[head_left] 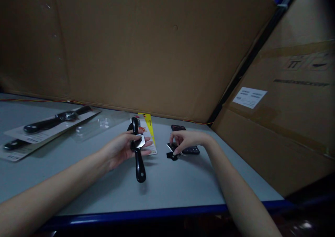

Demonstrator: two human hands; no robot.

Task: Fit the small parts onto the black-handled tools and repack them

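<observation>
Both hands work low over the grey table, near its middle and a little apart from each other. Left hand is closed around a black-handled tool, fingers wrapped about its upper part where a small bright metal piece shows, while the long handle hangs down toward the table's near edge with its rounded end just above or on the surface; which of the two I cannot tell. Right hand pinches a small black part between fingertips and thumb, held just over the table beside a dark flat keypad-like object lying under the wrist. Behind the tool lies a printed card with a yellow strip, partly covered by the left fingers. Doing this well seems to call for a steady left grip near the metal piece, so the tool does not swing on its long handle, and for keeping the right pinch light and at the very tip, since the part is small and dark against a dim surface and could easily slip out of sight. Bringing the two together low over the table would likely limit any drop. Farther left, well apart, two carded black tools rest beside a clear plastic blister, with cardboard boxes standing behind and to the right.
</observation>
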